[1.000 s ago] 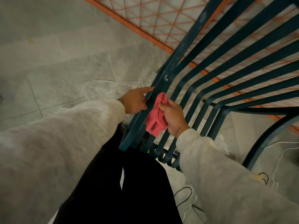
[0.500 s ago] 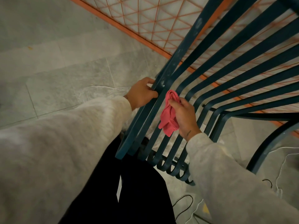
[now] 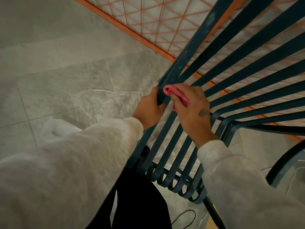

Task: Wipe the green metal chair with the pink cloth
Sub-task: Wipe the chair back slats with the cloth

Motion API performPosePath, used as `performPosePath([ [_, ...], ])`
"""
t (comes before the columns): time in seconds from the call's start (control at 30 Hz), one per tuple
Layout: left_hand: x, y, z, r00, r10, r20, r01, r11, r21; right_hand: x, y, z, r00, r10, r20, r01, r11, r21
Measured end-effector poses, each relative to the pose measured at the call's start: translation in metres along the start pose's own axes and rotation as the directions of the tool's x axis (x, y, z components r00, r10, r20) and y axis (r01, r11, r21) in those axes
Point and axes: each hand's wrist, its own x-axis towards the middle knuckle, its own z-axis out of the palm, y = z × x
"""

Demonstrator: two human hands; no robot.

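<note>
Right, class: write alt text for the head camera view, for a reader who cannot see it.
A right hand presses a pink cloth against a slat of a green metal chair, while the left hand grips the chair's outer bar. Grey floor tiles and an orange mesh panel lie behind.

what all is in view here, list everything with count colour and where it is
chair: one, dark green metal slats, centre to right, tipped toward the camera
cloth: one, pink, bunched against a slat at centre
mesh panel: one, orange frame and wires, behind the chair along the top
floor: grey tiles, left and under the chair
cable: one, black, on the floor at the bottom
trousers: dark, bottom centre
sleeves: two, pale fleece, bottom left and bottom right
left hand: gripping the outer slat, centre
right hand: holding the cloth on the chair, centre
</note>
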Motion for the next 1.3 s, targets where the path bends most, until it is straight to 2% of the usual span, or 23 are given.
performPosePath([
  [0.13,0.0,-0.004,0.004,0.996,0.077,-0.047,-0.078,0.997,-0.02,-0.014,-0.002,0.018,0.986,-0.168,0.003,0.166,0.97,-0.175],
  [0.33,-0.004,-0.001,0.004,0.993,0.056,-0.108,-0.058,0.998,-0.011,-0.007,-0.003,0.023,0.979,-0.203,0.008,0.198,0.941,-0.274],
  [0.47,-0.004,-0.001,0.007,0.992,0.033,-0.124,-0.032,0.999,0.006,0.002,-0.008,0.016,0.994,-0.109,0.011,0.108,0.965,-0.238],
  [0.67,-0.002,0.006,0.006,0.994,-0.019,-0.104,0.025,0.998,0.053,0.044,-0.012,-0.004,0.988,-0.143,-0.055,0.134,0.98,-0.145],
  [0.77,-0.004,0.006,0.006,0.994,-0.021,-0.11,0.028,0.997,0.065,0.042,-0.01,0.007,0.986,-0.162,-0.037,0.15,0.965,-0.216],
  [0.83,-0.002,0.003,0.005,0.997,0.025,-0.078,-0.013,0.989,0.146,0.019,-0.012,0.019,0.989,-0.146,0.039,0.151,0.96,-0.235],
  [0.9,0.0,0.003,0.004,0.996,0.092,-0.01,-0.083,0.935,0.344,-0.003,-0.013,0.027,0.982,-0.172,0.081,0.187,0.954,-0.236],
  [0.93,0.0,0.004,0.004,0.995,0.098,0.003,-0.092,0.923,0.375,-0.006,-0.012,0.027,0.98,-0.181,0.085,0.197,0.951,-0.238],
  [0.97,-0.001,0.004,0.004,0.996,0.09,-0.012,-0.08,0.93,0.359,-0.003,-0.011,0.025,0.978,-0.187,0.092,0.204,0.95,-0.236],
  [1.03,0.0,0.003,0.005,0.995,0.028,-0.09,-0.007,0.974,0.226,0.013,-0.01,0.016,0.971,-0.219,0.093,0.236,0.942,-0.24],
  [1.1,-0.002,0.007,0.005,0.988,-0.065,-0.138,0.078,0.992,0.095,0.033,-0.007,0.007,0.97,-0.242,0.032,0.241,0.933,-0.266],
  [1.2,-0.003,0.007,0.004,0.991,-0.059,-0.124,0.071,0.993,0.097,0.04,-0.003,0.012,0.981,-0.192,-0.037,0.175,0.948,-0.266],
  [1.3,-0.001,0.005,0.004,0.996,0.03,-0.084,-0.013,0.982,0.189,0.006,-0.002,0.026,0.986,-0.164,0.025,0.165,0.963,-0.211],
])
